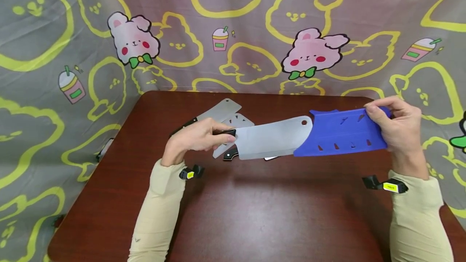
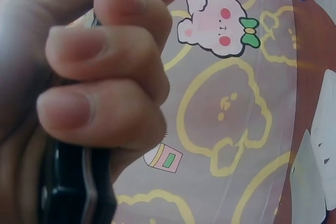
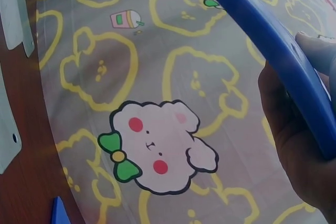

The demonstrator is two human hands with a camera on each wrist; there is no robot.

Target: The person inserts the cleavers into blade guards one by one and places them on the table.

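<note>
My left hand (image 1: 194, 136) grips a cleaver by its black handle (image 2: 79, 182), the fingers curled round it in the left wrist view. The broad grey cleaver blade (image 1: 271, 137) points right, with a small hole near its end. My right hand (image 1: 398, 126) pinches the far end of a blue blade sheath (image 1: 342, 132), thumb on its near face and fingers behind. Small slots run along the sheath. In the head view the blade's end overlaps the sheath's left edge; whether they touch I cannot tell. Both are held above the table.
On the brown table (image 1: 255, 213), behind my left hand, lie another cleaver (image 1: 220, 110), a pale slotted piece (image 1: 242, 120) and a black knife handle (image 1: 230, 155), partly hidden. A patterned curtain (image 1: 255, 64) hangs behind the table's back edge.
</note>
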